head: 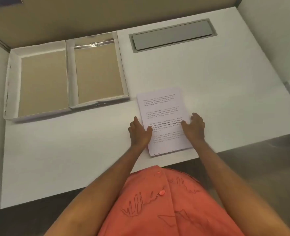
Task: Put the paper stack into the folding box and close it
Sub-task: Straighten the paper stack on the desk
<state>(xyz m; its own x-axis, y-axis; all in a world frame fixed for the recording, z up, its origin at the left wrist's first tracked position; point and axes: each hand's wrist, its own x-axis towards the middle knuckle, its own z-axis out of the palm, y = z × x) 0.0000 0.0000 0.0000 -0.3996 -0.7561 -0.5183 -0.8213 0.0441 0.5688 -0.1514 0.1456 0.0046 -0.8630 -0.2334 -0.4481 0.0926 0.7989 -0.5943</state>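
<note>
A stack of white printed paper (163,108) lies on the white desk near its front edge. My left hand (140,132) rests against the stack's left edge, thumb on the top sheet. My right hand (194,127) lies on the right edge, fingers curled over the side. The folding box (67,79) lies open flat to the left, two shallow white trays side by side with brown bottoms, both empty. The right tray (98,72) is nearest the stack.
A grey cable hatch (172,35) is set into the desk (226,79) behind the stack. A brown partition wall (106,14) stands along the back, right behind the box. White side panels flank the desk. My orange shirt fills the lower view.
</note>
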